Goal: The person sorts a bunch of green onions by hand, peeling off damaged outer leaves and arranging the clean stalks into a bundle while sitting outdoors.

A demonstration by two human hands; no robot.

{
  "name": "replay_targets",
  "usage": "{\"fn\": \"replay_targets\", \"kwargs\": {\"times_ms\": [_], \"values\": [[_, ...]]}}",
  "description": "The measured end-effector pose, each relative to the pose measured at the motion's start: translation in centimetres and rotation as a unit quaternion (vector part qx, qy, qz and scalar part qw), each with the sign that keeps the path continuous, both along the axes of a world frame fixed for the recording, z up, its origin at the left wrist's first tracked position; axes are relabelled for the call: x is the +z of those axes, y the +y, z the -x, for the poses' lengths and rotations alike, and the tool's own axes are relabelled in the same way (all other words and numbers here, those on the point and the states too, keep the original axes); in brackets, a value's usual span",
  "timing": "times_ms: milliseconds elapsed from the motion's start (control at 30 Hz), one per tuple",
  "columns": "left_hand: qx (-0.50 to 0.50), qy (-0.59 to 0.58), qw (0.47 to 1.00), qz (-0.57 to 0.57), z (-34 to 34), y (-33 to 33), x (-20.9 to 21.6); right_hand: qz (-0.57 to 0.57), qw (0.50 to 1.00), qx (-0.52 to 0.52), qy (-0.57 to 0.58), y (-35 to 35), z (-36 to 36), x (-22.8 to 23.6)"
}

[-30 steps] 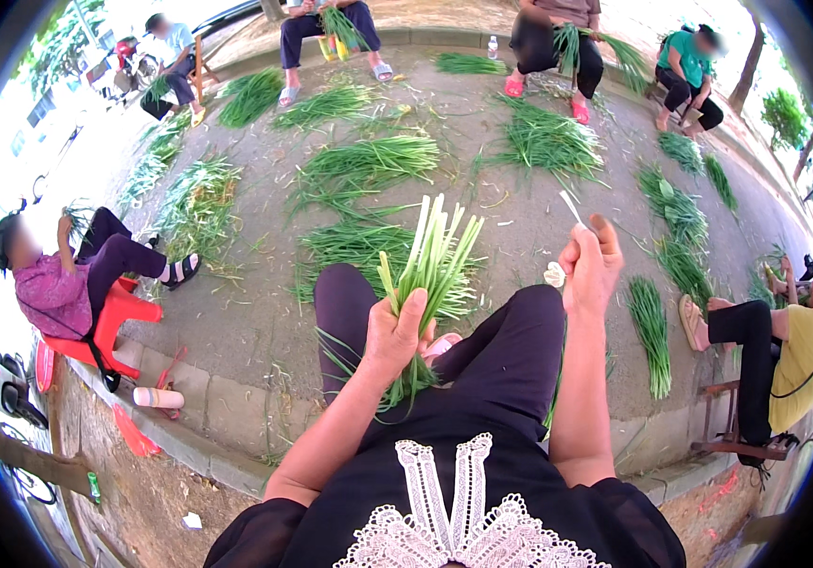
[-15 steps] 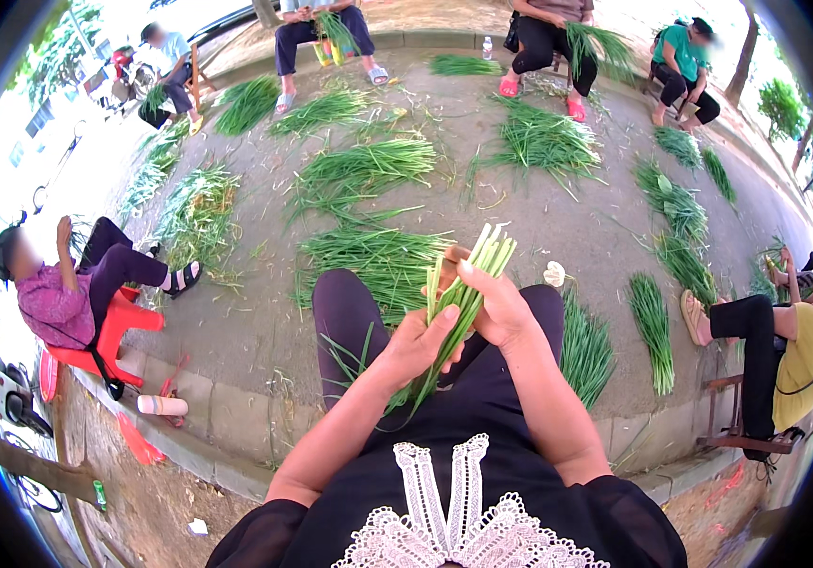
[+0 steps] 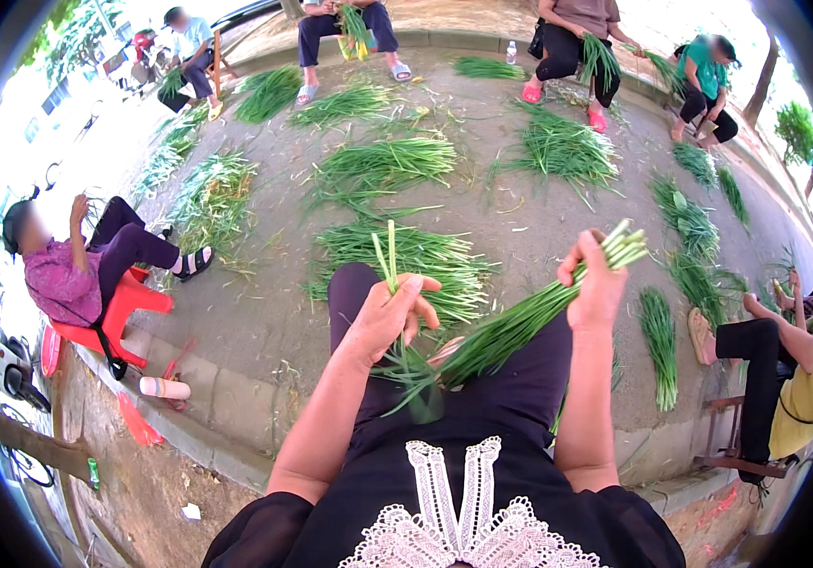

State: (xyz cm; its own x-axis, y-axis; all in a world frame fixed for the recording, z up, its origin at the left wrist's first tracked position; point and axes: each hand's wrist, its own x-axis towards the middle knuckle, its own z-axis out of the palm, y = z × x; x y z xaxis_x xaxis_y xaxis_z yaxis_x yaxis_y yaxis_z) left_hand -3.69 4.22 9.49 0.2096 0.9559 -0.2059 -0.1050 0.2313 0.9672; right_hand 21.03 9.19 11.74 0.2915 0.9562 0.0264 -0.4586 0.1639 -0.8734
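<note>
My right hand point(image 3: 598, 282) is closed round a thick bunch of garlic chives point(image 3: 511, 333) above my right thigh. Their pale cut ends stick up past my fingers, and the green leaves slope down to the left over my lap. Over my left thigh, my left hand point(image 3: 389, 317) pinches a few separate chive stalks point(image 3: 388, 254) between thumb and forefinger, pale ends upward. Its other fingers are partly spread. Loose leaves from those stalks hang below it beside the bunch's leaf tips. Just beyond my knees lies a wide pile of chives point(image 3: 406, 265) on the ground.
More chive heaps point(image 3: 392, 161) and a narrow bundle point(image 3: 657, 346) lie on the pavement point(image 3: 265, 312). Several people sit around; one at left uses a red plastic stool point(image 3: 123, 308). A pink bottle point(image 3: 164, 388) lies by the kerb point(image 3: 227, 450) on my left.
My hands have moved apart from one bunch held together. The right has carried most of the chives right; the left keeps a few stalks. The view has shifted slightly.
</note>
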Motion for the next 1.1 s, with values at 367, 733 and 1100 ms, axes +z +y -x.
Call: {"fn": "replay_targets", "kwargs": {"times_ms": [367, 733, 1100], "values": [[-0.050, 0.149, 0.987, -0.041, -3.7, -0.2, 0.6, -0.002, 0.952, 0.260, -0.163, -2.6, 6.9, -0.3], [-0.034, -0.017, 0.997, -0.065, -3.6, -1.1, 1.2, 0.002, 0.977, 0.211, -0.019, -1.7, 5.1, -0.3], [0.027, 0.048, 0.987, -0.150, -4.3, -1.2, 1.1, 0.008, 0.972, 0.230, -0.037, -2.6, 5.4, 0.0]]}}
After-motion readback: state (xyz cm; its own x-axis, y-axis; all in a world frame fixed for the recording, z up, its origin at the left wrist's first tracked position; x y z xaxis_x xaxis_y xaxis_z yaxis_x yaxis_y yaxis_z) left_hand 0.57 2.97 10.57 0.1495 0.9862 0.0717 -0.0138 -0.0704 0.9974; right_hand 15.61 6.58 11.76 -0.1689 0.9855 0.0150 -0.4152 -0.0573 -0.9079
